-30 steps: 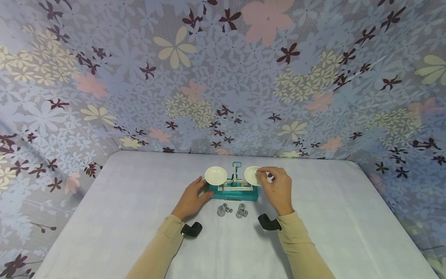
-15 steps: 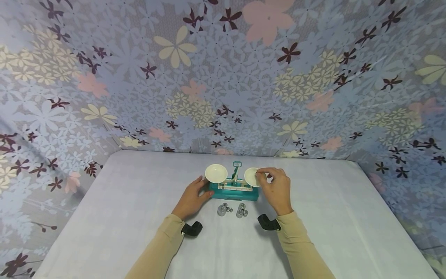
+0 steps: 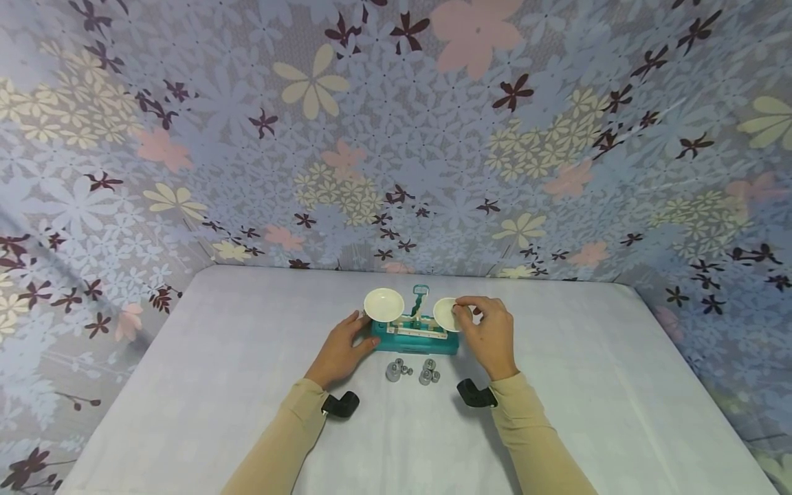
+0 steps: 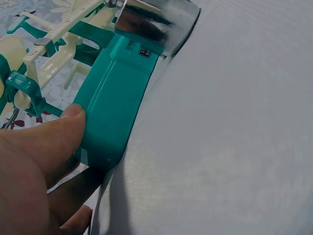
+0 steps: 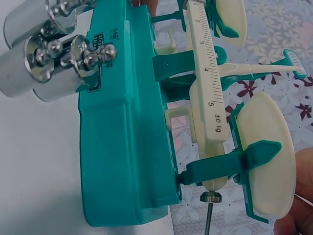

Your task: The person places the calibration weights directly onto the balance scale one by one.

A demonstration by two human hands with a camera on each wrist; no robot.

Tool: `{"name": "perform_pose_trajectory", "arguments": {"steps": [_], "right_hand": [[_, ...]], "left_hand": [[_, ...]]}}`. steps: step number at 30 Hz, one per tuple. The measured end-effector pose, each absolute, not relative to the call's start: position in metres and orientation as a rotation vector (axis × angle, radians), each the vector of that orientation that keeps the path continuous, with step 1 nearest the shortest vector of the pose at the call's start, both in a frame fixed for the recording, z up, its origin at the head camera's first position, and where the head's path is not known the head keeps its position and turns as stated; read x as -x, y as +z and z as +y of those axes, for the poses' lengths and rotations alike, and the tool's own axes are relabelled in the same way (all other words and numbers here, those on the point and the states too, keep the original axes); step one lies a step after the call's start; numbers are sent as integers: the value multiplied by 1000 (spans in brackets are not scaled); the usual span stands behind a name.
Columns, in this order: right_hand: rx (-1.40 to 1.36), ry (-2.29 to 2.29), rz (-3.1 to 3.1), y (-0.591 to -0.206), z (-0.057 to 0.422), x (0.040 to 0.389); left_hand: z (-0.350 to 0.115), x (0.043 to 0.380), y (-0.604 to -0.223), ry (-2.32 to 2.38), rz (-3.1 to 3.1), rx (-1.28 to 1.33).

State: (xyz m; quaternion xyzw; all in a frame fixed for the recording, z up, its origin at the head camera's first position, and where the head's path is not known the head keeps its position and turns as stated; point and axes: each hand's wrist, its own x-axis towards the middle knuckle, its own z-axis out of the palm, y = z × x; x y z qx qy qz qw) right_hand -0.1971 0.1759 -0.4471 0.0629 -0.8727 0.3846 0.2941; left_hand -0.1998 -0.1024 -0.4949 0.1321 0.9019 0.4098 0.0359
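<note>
A teal and cream balance scale (image 3: 416, 344) stands on the table with two cream pans. My left hand (image 3: 340, 354) grips the left end of its base, with the thumb (image 4: 72, 115) on the front edge and other fingers around the end. The left pan (image 3: 383, 304) sits higher than the right pan (image 3: 444, 315). My right hand (image 3: 493, 337) has thumb and index fingertips close together over the inside of the right pan. Whether they pinch something small is hidden. In the right wrist view its fingers are mostly behind that pan.
Several shiny metal weights stand on the table in front of the base, in a left group with a large weight (image 3: 392, 372) and a right group with another weight (image 3: 425, 377). A light cloth (image 3: 247, 344) covers the table. A flowered wall (image 3: 396, 137) rises behind.
The left pan has risen and the right pan has sunk slightly, so the beam now tilts down to the right. My right hand has shifted slightly left; my left hand stays put.
</note>
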Motion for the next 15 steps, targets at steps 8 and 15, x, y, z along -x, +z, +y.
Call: {"name": "perform_pose_trajectory", "arguments": {"steps": [8,15], "right_hand": [[-198,1010,-2309,-444,177,194],[-213,1064,-2309,-443,180,186]], "left_hand": [[-102,200,-493,1261,2763,-388],[-102,200,-493,1265,2765,-396]]}}
